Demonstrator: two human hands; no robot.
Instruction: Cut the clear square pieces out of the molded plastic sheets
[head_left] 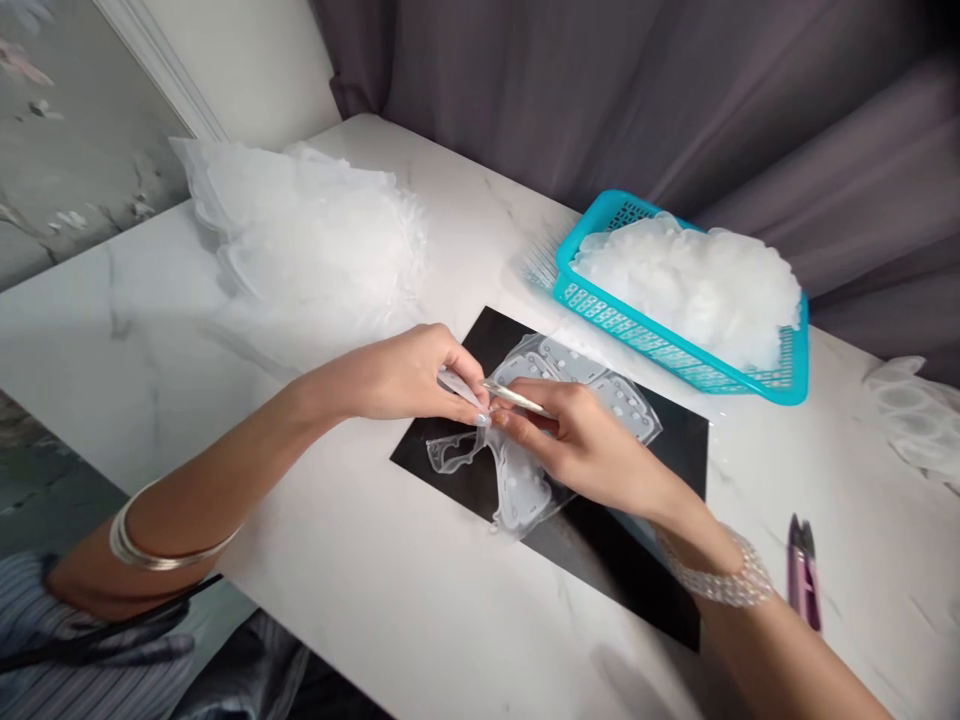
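Note:
My left hand (420, 375) is closed, with thumb and fingertips pinching a small translucent piece (456, 384). Close against it, my right hand (577, 435) grips a slender silvery tool (521, 398), its tip at the left fingertips; its exact kind is hard to make out. Beneath both hands lies a clear, rubbery moulded sheet (525, 490) with small dots and slots in its panels. A thin, open-framed strip (454, 452) of the same clear material hangs at its left. Under the sheet is a black mat (645, 570). The fingertips partly hide where tool and piece meet.
A turquoise basket (645, 335) heaped with translucent white pieces (697, 285) stands at the back right. A large pile of similar sheets (315, 230) sits at the back left. Pink-handled snips (804, 575) lie at right, with more clear pieces (919, 415) beyond, on the marbled table (360, 580).

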